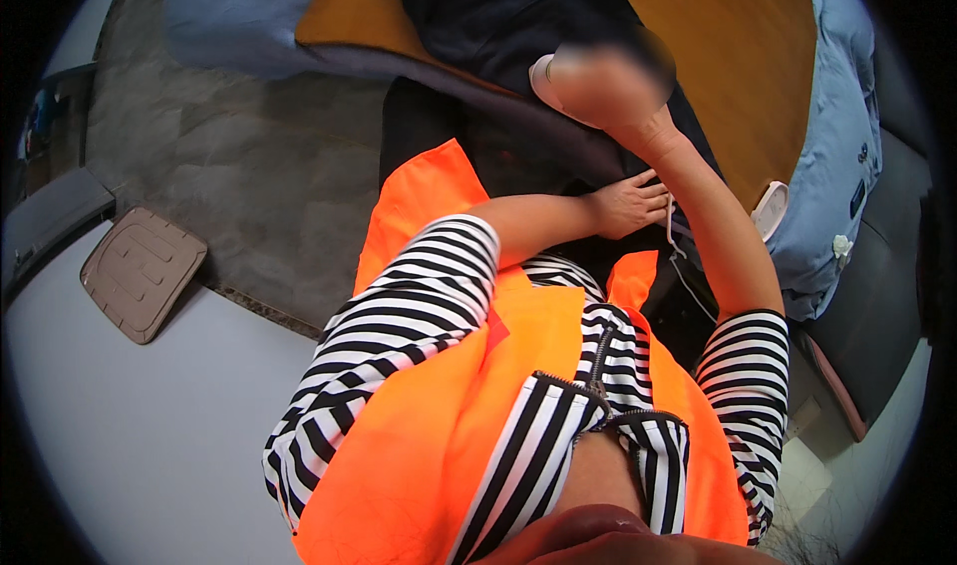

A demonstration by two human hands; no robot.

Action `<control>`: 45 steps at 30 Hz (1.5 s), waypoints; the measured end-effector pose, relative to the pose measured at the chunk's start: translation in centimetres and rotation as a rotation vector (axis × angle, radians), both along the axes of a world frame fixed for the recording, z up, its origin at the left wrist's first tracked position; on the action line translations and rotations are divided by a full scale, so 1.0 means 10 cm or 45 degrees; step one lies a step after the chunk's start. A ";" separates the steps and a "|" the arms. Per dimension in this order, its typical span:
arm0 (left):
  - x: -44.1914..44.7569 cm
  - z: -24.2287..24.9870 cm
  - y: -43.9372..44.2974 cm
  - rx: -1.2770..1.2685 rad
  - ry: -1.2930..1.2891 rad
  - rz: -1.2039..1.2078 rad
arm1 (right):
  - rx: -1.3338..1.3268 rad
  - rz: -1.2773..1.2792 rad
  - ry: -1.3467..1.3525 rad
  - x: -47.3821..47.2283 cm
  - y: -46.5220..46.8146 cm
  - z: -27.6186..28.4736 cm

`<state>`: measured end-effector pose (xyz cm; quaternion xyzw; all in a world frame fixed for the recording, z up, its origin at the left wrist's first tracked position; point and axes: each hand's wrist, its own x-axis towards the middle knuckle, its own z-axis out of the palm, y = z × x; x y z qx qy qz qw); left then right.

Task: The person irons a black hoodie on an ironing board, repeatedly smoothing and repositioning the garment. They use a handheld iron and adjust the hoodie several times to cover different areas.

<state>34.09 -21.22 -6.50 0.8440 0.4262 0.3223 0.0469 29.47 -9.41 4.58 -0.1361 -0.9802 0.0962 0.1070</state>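
My right hand (617, 90) is partly blurred, closed over a white handheld device (544, 87) whose rounded rim shows at its left. The device rests on a dark navy garment (508, 27), spread over an ochre-brown pad (740, 64). Nearer to my body, my left hand (634, 205) lies palm down at the pad's near edge with its fingers apart. A white cord (680, 255) runs by those fingertips and down past my right forearm. To the right, a small white oblong object (770, 210) lies at the pad's border.
Pale blue fabric (837, 191) hangs at the pad's right side, and more blue cloth (232, 19) is at upper left. A brown plastic stool or lid (143, 273) stands on the left. Beyond the blue cloth is a dark padded seat (867, 288).
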 end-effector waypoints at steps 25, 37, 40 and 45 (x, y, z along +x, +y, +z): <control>-3.15 0.13 -0.92 -0.177 -0.060 0.672 | -0.117 -0.239 0.004 0.27 -0.15 0.28; -3.33 0.07 -0.90 -0.129 -0.140 0.680 | -0.005 -0.122 0.005 -0.76 0.09 -0.10; -3.39 0.08 -0.88 -0.131 -0.111 0.676 | 0.066 -0.268 0.024 -0.56 0.30 -0.13; -3.45 0.12 -0.84 -0.156 -0.103 0.657 | 0.121 -0.622 -0.081 -0.30 0.49 -0.13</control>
